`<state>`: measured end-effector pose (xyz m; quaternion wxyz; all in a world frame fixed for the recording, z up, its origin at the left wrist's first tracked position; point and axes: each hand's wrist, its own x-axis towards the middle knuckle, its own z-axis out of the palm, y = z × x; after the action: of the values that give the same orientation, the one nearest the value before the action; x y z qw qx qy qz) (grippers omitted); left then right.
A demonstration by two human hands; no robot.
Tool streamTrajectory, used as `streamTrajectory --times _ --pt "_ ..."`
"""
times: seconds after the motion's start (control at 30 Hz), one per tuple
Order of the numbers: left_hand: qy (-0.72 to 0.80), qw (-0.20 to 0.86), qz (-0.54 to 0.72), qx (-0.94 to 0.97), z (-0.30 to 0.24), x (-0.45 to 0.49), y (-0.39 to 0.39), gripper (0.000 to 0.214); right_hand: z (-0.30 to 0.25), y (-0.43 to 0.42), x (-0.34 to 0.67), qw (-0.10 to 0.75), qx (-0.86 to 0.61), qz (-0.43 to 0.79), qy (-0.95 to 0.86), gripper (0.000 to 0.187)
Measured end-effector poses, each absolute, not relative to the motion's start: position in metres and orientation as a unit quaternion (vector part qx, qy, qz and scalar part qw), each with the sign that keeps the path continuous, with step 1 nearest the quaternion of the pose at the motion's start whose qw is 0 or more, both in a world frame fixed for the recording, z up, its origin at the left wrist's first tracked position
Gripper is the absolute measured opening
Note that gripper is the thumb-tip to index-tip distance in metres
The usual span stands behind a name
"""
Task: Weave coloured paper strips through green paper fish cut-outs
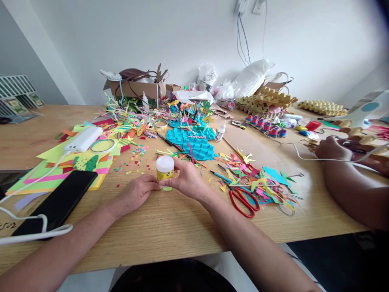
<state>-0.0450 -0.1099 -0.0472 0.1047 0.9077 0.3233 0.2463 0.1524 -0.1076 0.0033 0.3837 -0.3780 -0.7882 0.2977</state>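
Observation:
A small jar with a white lid and a yellow label stands upright in front of me. My right hand wraps round its right side, thumb across the label. My left hand is closed at the jar's lower left, fingertips pressed together; whatever they pinch is hidden. A pale green patch shows under the jar, too small to tell what it is. Behind the jar lies a blue layered paper piece with coloured cut-outs on its far part.
Red-handled scissors lie among paper scraps at the right. Left are a black phone, a white power bank with a cable, and coloured sheets. A co-worker's hand works by egg cartons at far right.

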Motion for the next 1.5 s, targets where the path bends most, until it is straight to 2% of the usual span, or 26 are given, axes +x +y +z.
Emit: streamTrajectory --times 0.93,1.3,1.5 --pt "0.325 0.105 0.239 0.909 -0.043 -0.044 -0.112 0.033 0.007 -0.107 0.160 0.359 -0.382 0.309 -0.793 0.033" --pt "0.322 0.087 0.242 0.911 -0.046 -0.045 -0.110 0.034 0.004 -0.106 0.157 0.390 -0.376 0.316 -0.779 0.033" --pt "0.303 0.086 0.262 0.912 -0.046 -0.045 -0.110 0.033 0.000 -0.102 0.154 0.407 -0.398 0.279 -0.773 0.032"
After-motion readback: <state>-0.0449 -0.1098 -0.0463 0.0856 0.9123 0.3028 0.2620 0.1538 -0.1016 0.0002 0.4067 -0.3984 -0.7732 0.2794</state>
